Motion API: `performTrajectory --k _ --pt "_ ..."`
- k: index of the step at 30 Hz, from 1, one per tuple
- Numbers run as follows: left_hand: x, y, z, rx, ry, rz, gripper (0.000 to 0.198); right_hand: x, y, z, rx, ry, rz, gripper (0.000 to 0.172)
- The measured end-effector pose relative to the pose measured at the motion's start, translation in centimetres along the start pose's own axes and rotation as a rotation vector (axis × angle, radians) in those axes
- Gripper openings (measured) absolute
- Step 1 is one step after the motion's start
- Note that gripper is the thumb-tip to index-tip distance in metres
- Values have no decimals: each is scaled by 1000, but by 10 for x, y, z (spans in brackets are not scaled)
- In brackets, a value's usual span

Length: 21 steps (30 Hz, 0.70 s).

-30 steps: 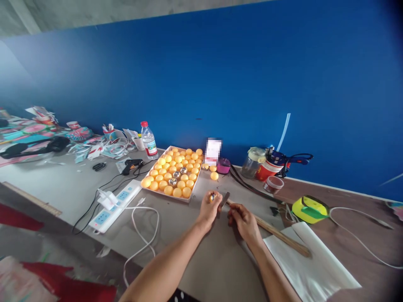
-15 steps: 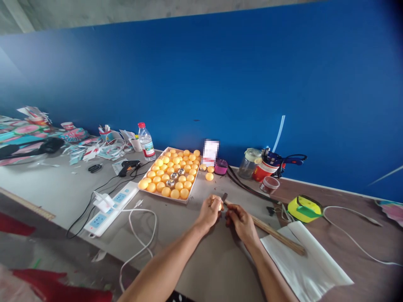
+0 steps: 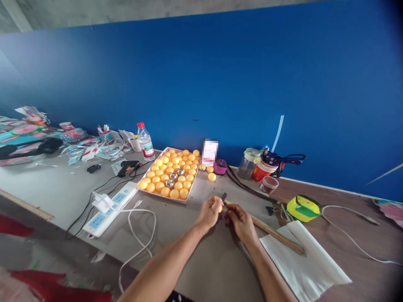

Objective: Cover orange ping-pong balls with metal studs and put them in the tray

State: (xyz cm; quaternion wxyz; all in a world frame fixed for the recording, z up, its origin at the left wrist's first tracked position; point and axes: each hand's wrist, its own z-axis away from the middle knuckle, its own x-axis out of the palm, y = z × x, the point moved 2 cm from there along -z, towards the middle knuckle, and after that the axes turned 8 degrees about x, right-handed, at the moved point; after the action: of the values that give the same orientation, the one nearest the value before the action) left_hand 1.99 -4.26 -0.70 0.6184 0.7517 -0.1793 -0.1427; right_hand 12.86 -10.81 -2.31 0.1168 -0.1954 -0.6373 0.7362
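Observation:
My left hand (image 3: 210,213) is closed round an orange ping-pong ball (image 3: 221,208), which shows only partly between the fingers. Close beside it on the right, my right hand (image 3: 241,222) has its fingertips drawn together; whatever they hold is too small or hidden to make out. A dark flat strip of metal (image 3: 223,196) lies just beyond both hands. From under my right hand a bundle of thin wooden sticks (image 3: 278,235) runs toward the lower right. Behind my left hand stands a shallow box (image 3: 187,201) full of orange balls, with a few silvery ones among them.
Loose orange balls (image 3: 212,177) lie right of the box, near a purple container (image 3: 220,167). A clear jar (image 3: 249,163) and a red cup (image 3: 263,171) stand at the back. White sheeting (image 3: 311,260) lies right; a power strip (image 3: 108,212), cables and a glue gun (image 3: 128,167) lie left.
One loose orange ball behind my hands has rolled slightly to the right. Both hands stay in nearly the same place, and the view has shifted a little.

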Motion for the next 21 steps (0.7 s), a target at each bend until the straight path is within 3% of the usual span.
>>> performTrajectory --k 4,12,15,21 --pt "0 -3 0 -50 30 81 31 0 0 0 5 4 -11 28" --pt "-3 -9 -4 -220 201 612 44 0 -4 0 3 26 19 27" --pt "-3 -10 -5 -231 233 626 34 0 -3 1 8 27 1 26" --pt "-3 -6 -3 -236 181 572 25 0 -1 0 5 15 6 24"
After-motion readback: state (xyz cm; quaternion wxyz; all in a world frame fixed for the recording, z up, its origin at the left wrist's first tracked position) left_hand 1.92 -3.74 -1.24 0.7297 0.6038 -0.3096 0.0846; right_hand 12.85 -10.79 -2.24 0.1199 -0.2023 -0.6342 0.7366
